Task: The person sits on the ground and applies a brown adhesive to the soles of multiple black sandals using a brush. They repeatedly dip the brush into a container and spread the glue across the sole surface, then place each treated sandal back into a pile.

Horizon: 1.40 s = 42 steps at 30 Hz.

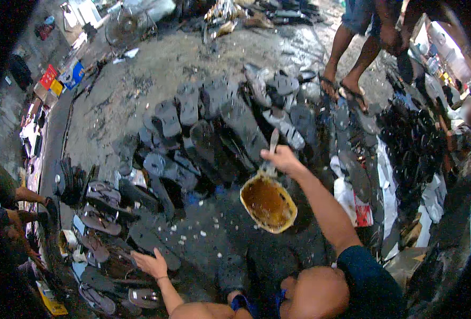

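Note:
My right hand [282, 160] is closed around a brush with a pale handle [274, 139], whose lower end points down at the far rim of a yellowish tub [244, 199]. Brown, sticky-looking stuff [270, 198] lies inside the tub. Low on the left, my left hand [151, 263] holds nothing, its fingers apart, close to a dark flat sole [149, 242]. Many dark shoe soles [209, 141] stand in leaning rows beyond the tub. Sandals with straps [103, 192] lie to the left of my left hand.
Another person's sandalled feet [352, 93] stand at the far right, beside a heap of black footwear [410, 133]. More limbs [25, 215] show at the left edge. A fan [130, 27] stands far left. White scraps [203, 233] litter the dark floor by my knees.

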### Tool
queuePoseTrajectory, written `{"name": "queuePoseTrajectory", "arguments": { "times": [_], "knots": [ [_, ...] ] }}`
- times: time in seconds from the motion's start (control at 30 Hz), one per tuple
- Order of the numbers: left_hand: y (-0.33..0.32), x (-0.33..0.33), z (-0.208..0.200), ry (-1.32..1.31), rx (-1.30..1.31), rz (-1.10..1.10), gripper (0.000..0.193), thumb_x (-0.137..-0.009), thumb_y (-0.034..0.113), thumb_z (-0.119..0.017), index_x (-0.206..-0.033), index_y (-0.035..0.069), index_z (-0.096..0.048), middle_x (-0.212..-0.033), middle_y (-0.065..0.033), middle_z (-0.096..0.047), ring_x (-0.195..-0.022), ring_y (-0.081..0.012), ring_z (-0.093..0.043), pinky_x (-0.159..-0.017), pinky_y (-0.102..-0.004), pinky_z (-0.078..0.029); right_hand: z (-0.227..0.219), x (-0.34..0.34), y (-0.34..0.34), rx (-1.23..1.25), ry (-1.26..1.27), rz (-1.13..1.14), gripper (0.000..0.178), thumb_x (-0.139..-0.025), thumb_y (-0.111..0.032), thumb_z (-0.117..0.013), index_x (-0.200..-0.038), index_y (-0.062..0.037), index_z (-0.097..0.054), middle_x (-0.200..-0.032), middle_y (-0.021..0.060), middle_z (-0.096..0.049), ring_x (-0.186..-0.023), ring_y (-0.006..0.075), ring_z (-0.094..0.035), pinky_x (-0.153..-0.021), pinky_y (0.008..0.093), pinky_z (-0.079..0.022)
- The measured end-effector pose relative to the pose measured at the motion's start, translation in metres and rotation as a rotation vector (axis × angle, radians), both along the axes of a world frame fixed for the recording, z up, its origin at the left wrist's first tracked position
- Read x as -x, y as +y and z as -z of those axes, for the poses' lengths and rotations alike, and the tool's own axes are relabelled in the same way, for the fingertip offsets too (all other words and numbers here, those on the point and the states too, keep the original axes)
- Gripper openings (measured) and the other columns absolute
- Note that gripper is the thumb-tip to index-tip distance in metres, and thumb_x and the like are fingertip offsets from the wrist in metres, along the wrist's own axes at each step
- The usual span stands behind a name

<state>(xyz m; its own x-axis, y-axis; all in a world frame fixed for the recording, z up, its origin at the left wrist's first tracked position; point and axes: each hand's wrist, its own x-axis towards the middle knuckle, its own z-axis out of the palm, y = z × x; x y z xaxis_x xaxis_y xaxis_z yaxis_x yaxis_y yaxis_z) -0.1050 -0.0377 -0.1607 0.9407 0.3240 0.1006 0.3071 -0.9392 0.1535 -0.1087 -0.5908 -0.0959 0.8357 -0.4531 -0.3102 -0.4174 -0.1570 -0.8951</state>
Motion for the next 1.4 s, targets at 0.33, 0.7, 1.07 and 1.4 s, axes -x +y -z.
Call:
{"name": "queuePoseTrajectory", "arguments": {
  "times": [0.33,0.7,1.07,1.4],
  "knots": [
    [-0.015,-0.002,-0.003,0.261,0.135,0.053,0.047,-0.086,0.028,-0.073,-0.118,-0.004,-0.062,-0.143,-0.0262,-0.044,-0.129,-0.0446,-0.043,-0.104,-0.0529,-0.041,-0.187,-0.115,-0.097,0.086,-0.568,0.236,0.056,-0.096,-0.045,-0.067,-0.118,0.0060,-0.061,-0.099,0.0021,-0.063,-0.087,0.0116,-0.058,-0.081,0.0313,-0.049],
    [-0.067,0.106,-0.047,0.031,0.378,0.612,0.073,-0.072,-0.003,-0.071,-0.142,0.002,-0.048,-0.125,-0.0202,-0.054,-0.114,-0.0374,-0.052,-0.100,-0.0458,-0.044,-0.032,0.084,0.079,0.700,-0.179,-0.146,0.027,-0.086,-0.022,-0.075,-0.105,-0.0036,-0.072,-0.100,0.0156,-0.073,-0.091,0.0310,-0.072,-0.080,0.0375,-0.055],
    [-0.111,0.057,-0.018,0.383,0.437,1.403,0.060,-0.085,0.041,-0.074,-0.137,0.014,-0.059,-0.152,-0.0154,-0.046,-0.144,-0.0369,-0.037,-0.120,-0.0500,-0.025,-0.076,0.169,0.071,0.441,0.673,-0.802,0.044,-0.089,-0.038,-0.067,-0.105,0.0027,-0.064,-0.094,0.0263,-0.068,-0.088,0.0451,-0.067,-0.079,0.0536,-0.054],
    [-0.195,0.012,-0.076,0.621,1.926,0.101,0.046,-0.107,0.031,-0.043,-0.137,-0.001,-0.055,-0.130,-0.0091,-0.063,-0.117,-0.0193,-0.060,-0.102,-0.0333,-0.047,-0.078,0.070,0.172,0.132,-0.495,-0.169,0.027,-0.087,-0.007,-0.076,-0.111,-0.0022,-0.065,-0.103,0.0075,-0.071,-0.093,0.0167,-0.068,-0.083,0.0286,-0.053]
  ]
}}
